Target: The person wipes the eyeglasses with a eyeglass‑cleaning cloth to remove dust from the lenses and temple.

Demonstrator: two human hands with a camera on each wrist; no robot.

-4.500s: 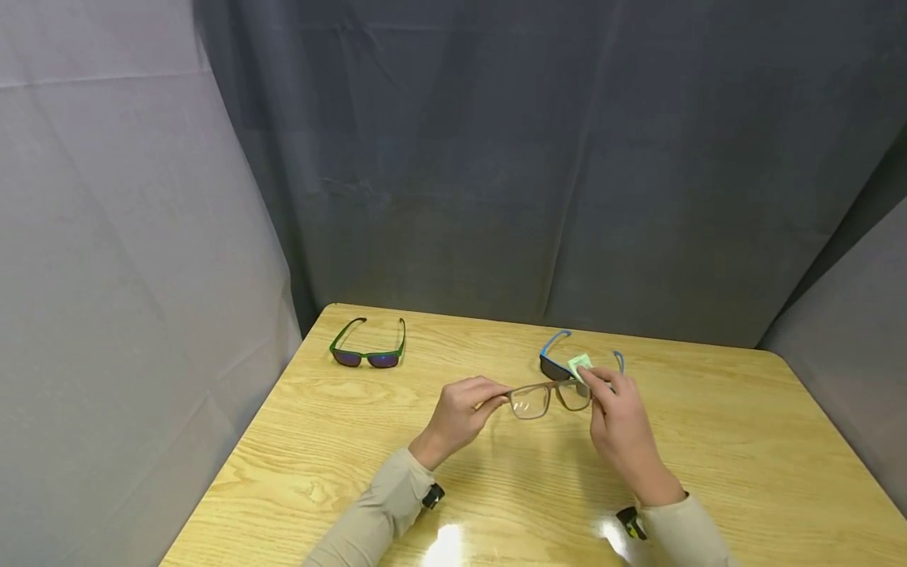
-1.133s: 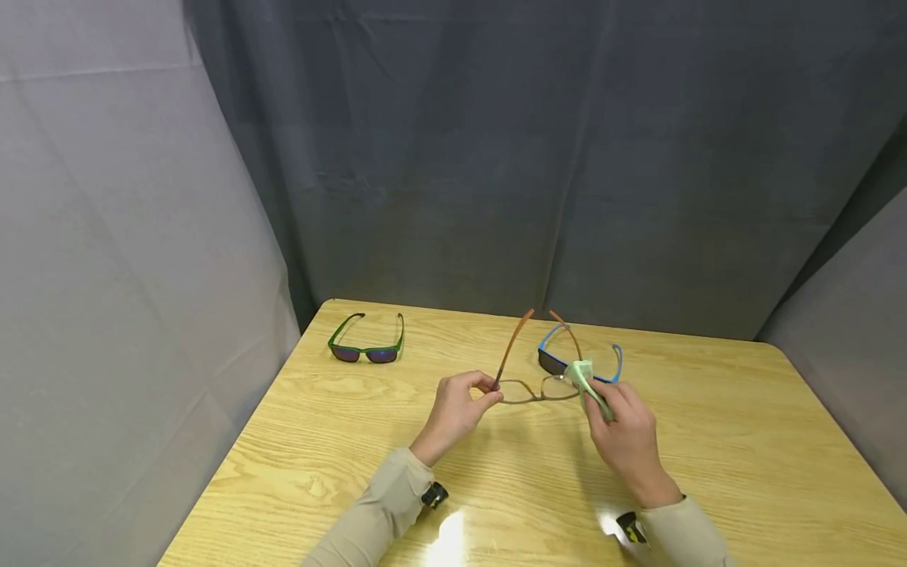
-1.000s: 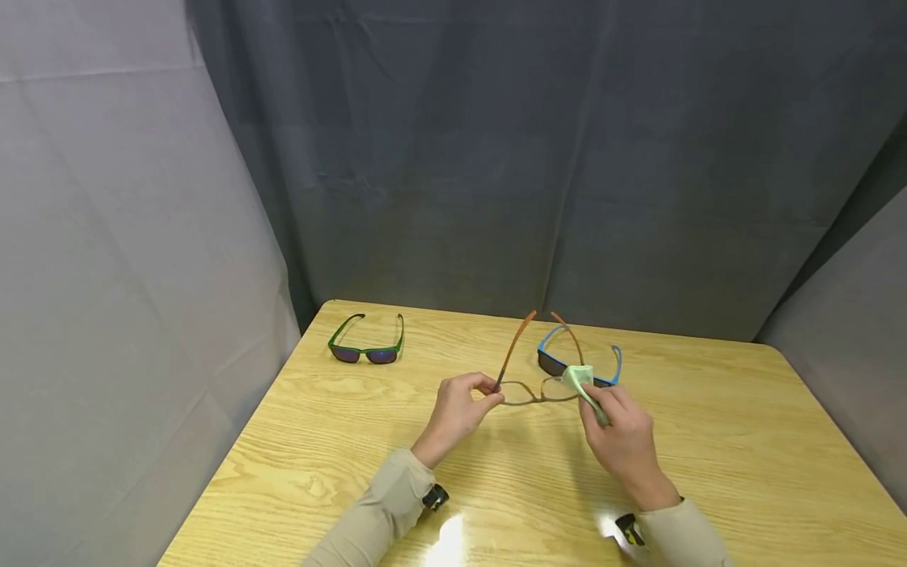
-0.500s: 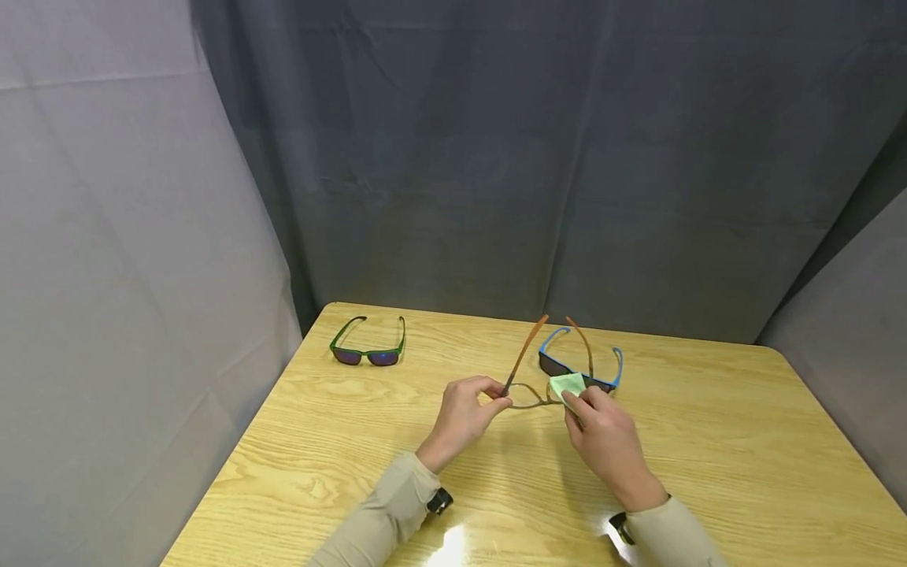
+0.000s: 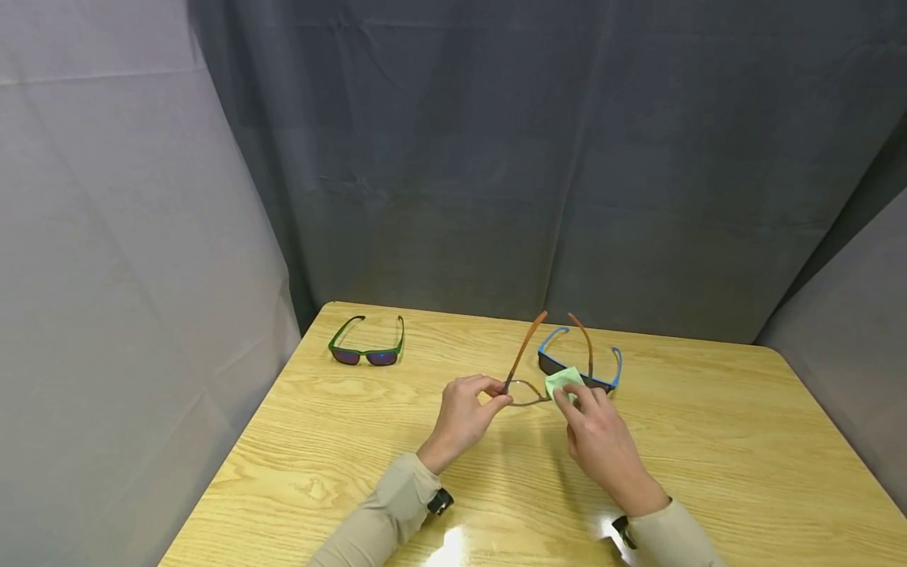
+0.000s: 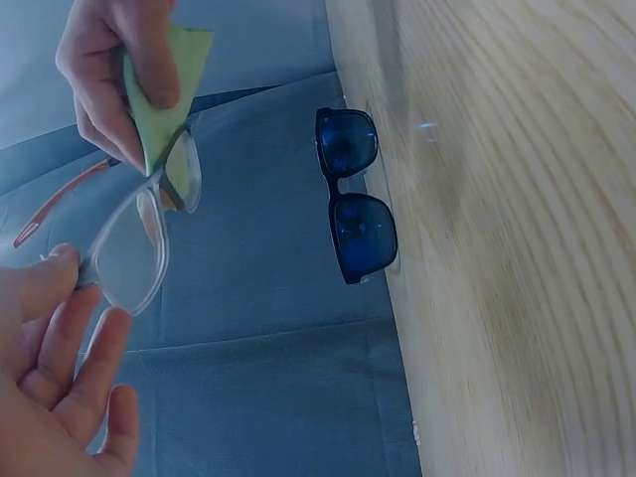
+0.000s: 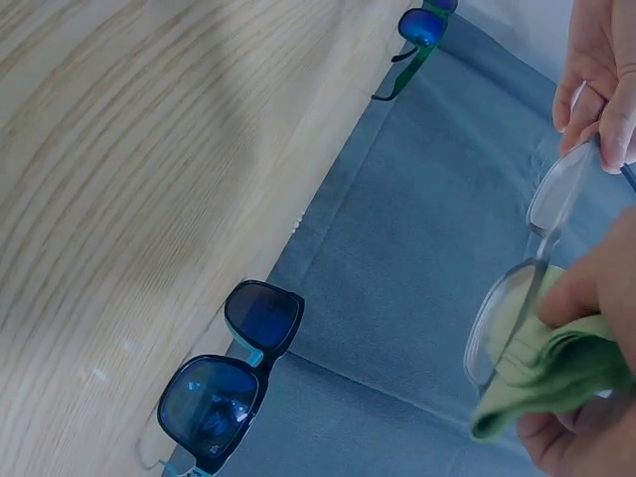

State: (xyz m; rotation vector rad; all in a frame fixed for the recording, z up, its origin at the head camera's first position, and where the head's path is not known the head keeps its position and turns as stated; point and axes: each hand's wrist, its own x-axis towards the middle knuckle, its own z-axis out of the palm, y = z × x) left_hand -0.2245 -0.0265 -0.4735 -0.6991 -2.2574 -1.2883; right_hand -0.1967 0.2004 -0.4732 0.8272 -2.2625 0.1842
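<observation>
Head view: the clear glasses (image 5: 525, 394) are in the air above the bench (image 5: 319, 457), between your two hands and just to the near side of the blue sunglasses (image 5: 553, 365). Your left hand (image 5: 462, 416) pinches the left corner of the frame near the hinge between thumb and fingers; the left wrist view shows the other fingers apart and loosely bent. Your right hand (image 5: 604, 445) pinches the folded green cloth (image 5: 564, 379) over the right lens, its thumb pressing on one side (how all the fingers lie beneath is partly hidden).

Expect the glasses to be light and fairly stiff at the front, with arms that could swing at the hinges. The lenses are probably slippery and easy to smear or scratch, so hold by the rim or the hinge corner, and pinch gently so the frame doesn't twist. The cloth looks thin and soft, and will fold under any push.

The front's long axis runs left to right, lenses on the near side, while both arms reach far and upward, unfolded, their orange tips toward the curtain (image 5: 439, 197). The green sunglasses (image 5: 364, 354) sit at the far left, well apart from your hands.
</observation>
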